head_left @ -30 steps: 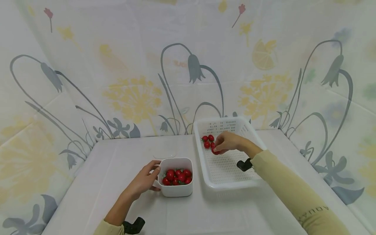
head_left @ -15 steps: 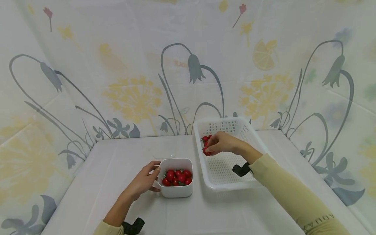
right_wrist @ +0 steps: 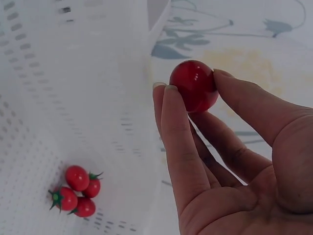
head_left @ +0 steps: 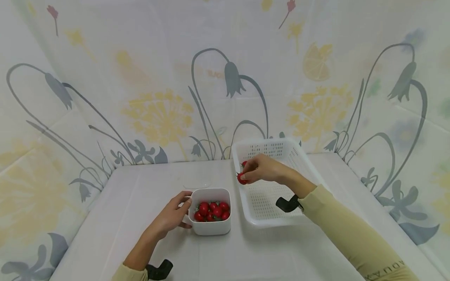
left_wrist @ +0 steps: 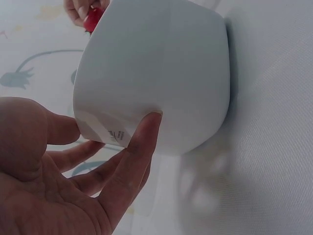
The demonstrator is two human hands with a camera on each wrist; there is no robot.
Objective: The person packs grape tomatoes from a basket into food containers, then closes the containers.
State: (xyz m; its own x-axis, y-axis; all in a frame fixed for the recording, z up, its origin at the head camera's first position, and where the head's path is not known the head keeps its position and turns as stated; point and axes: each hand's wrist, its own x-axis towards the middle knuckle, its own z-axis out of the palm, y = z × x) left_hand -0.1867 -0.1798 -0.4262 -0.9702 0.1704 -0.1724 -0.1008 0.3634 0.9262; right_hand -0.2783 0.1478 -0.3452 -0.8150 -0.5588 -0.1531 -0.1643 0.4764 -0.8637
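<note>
My right hand (head_left: 250, 175) pinches one red cherry tomato (head_left: 241, 178) (right_wrist: 194, 84) between thumb and fingers, above the left rim of the white perforated basket (head_left: 261, 210). Three more tomatoes (right_wrist: 76, 191) lie together on the basket floor at its far left; in the head view my hand mostly hides them. My left hand (head_left: 174, 212) (left_wrist: 98, 161) holds the left side of a small white square bowl (head_left: 211, 226) (left_wrist: 156, 73), thumb and fingers on its wall. The bowl holds several cherry tomatoes (head_left: 212, 210).
A clear flat lid (head_left: 197, 184) lies on the white table (head_left: 246, 253) behind the bowl. A floral cloth backdrop (head_left: 158, 97) closes in the table at the back and both sides. The basket (right_wrist: 73, 98) stands right of the bowl.
My right hand has lifted one tomato out of the basket and moved it left, over the basket's left rim. The left hand and bowl have stayed put.
</note>
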